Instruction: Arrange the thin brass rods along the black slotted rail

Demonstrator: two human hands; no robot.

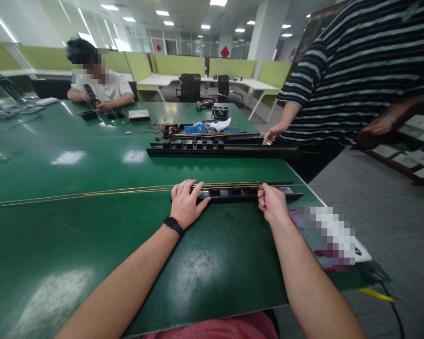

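Left hand [185, 202]: fingers loosely spread, laid flat over the near black channel [229, 199] toward its left end, not clenched; the thin golden rods run beneath the fingers.
Right hand [271, 202]: fingers curled, thumb and forefinger pinching the golden rods toward the channel's right end.
Golden rods [137, 190]: lie along the channel's top and stretch well past it to the left, above the green counter [120, 245].
Near black channel: rests on the counter, close to its right edge, crossways before the person.
Wristband [174, 225]: black, on the left wrist.
Far black rail [240, 153]: longer, beyond the channel and apart from it.
Co-worker in stripes [353, 80]: stands at right, one hand at the rail.
Seated co-worker [113, 89]: white shirt, far side of the counter.
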